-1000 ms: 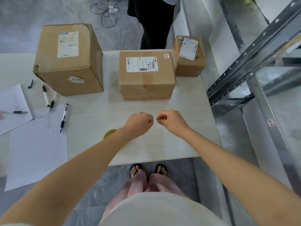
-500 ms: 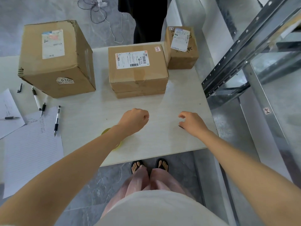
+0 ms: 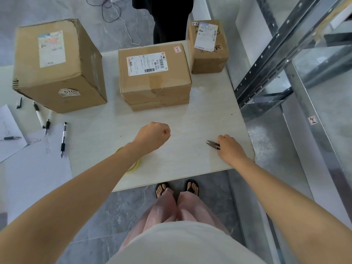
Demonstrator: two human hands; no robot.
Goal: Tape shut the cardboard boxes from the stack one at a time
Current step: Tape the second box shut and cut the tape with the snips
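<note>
Three groups of cardboard boxes stand at the back of the white table (image 3: 190, 121): a tall box (image 3: 57, 63) on the left, a labelled flat box (image 3: 154, 77) stacked on a thinner one (image 3: 160, 107) in the middle, and a small box (image 3: 208, 46) on the right. A yellowish tape roll (image 3: 132, 165) lies near the front edge, mostly hidden under my left forearm. My left hand (image 3: 154, 134) is a closed fist above the table, with nothing visible in it. My right hand (image 3: 230, 147) curls over the handle of small black snips (image 3: 212, 144) near the table's right edge.
Sheets of paper (image 3: 36, 168) and several pens (image 3: 63, 139) lie on the left. A person in black (image 3: 171, 20) stands behind the table, with cables on the floor. A metal shelf frame (image 3: 285, 54) rises close on the right. My sandalled feet are below the front edge.
My hands were together at the table's middle. The right hand has moved right to the snips by the edge. The left hand stayed a fist in about the same spot.
</note>
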